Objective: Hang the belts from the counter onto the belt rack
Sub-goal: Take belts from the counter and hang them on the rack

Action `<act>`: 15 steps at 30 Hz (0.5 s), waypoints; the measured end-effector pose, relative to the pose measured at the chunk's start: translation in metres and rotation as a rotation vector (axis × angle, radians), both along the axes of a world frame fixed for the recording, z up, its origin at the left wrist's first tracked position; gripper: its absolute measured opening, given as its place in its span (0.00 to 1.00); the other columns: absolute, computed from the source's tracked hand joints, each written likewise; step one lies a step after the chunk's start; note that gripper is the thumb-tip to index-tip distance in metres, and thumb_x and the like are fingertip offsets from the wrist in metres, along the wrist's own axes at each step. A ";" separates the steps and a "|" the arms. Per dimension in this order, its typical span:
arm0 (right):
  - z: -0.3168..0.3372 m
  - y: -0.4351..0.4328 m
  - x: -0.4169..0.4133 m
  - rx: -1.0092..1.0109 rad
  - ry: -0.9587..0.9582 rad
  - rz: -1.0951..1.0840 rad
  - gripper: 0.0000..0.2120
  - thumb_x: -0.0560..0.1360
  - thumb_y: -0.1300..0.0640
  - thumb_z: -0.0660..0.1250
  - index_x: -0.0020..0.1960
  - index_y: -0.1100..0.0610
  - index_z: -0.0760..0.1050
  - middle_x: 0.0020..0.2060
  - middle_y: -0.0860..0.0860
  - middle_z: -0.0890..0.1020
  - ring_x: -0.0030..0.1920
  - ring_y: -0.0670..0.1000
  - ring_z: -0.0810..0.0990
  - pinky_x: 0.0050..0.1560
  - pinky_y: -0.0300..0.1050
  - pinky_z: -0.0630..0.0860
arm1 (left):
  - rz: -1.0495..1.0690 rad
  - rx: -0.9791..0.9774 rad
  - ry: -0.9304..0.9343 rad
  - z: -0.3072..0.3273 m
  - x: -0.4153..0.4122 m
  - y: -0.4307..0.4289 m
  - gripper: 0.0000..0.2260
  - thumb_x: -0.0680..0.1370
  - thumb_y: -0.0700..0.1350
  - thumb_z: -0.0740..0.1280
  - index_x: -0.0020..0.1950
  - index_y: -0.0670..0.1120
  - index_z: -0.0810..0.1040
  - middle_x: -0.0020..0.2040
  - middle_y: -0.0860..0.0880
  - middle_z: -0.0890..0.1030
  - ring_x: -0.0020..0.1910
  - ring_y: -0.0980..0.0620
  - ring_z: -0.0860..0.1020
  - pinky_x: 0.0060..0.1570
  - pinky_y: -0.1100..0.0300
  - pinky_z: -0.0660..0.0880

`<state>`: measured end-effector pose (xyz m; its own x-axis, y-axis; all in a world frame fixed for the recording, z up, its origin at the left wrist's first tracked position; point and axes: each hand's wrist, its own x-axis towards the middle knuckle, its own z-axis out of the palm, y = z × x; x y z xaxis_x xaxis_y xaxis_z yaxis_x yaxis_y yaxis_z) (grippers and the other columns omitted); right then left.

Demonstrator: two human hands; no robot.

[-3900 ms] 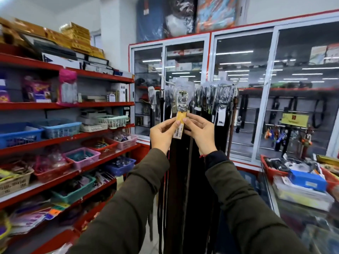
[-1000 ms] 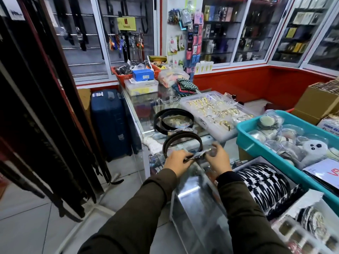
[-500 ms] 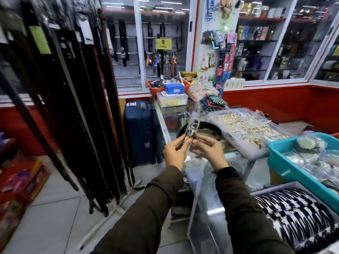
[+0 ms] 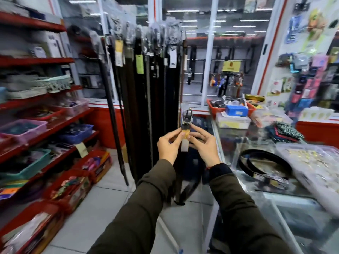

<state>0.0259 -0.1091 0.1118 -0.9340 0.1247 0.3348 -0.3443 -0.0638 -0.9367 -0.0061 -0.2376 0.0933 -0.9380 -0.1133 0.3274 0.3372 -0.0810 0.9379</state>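
Shop floor, belt rack (image 4: 146,74) behind — both hands up. Left hand (image 4: 167,148) and right hand (image 4: 202,146) pinch the belt (image 4: 186,123) below its buckle, other fingers loosely spread.

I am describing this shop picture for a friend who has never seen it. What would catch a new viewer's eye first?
First, the two hands, left hand and right hand, in the middle, holding a belt up by its buckle end. Just behind hangs the belt rack, crowded with dark belts. At the right, a coiled belt lies on the glass counter.
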 end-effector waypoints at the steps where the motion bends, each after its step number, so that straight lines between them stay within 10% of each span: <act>1: 0.008 -0.010 -0.007 0.004 0.023 0.025 0.20 0.76 0.65 0.70 0.64 0.49 0.77 0.48 0.54 0.86 0.50 0.47 0.86 0.49 0.42 0.84 | 0.026 0.007 0.010 0.009 -0.005 -0.013 0.14 0.76 0.42 0.74 0.60 0.41 0.84 0.54 0.47 0.86 0.57 0.50 0.83 0.63 0.53 0.79; 15: 0.180 -0.144 -0.106 -0.287 0.191 0.295 0.08 0.74 0.69 0.72 0.52 0.62 0.82 0.41 0.52 0.89 0.42 0.48 0.88 0.43 0.41 0.84 | 0.252 0.162 0.282 0.198 -0.060 -0.138 0.12 0.74 0.39 0.76 0.56 0.38 0.85 0.50 0.39 0.87 0.53 0.44 0.86 0.55 0.49 0.82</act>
<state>-0.0804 -0.2534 0.2915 -0.8685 -0.0244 0.4950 -0.4372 -0.4326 -0.7885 -0.0664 -0.3760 0.2913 -0.7506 -0.3992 0.5265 0.6071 -0.1025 0.7880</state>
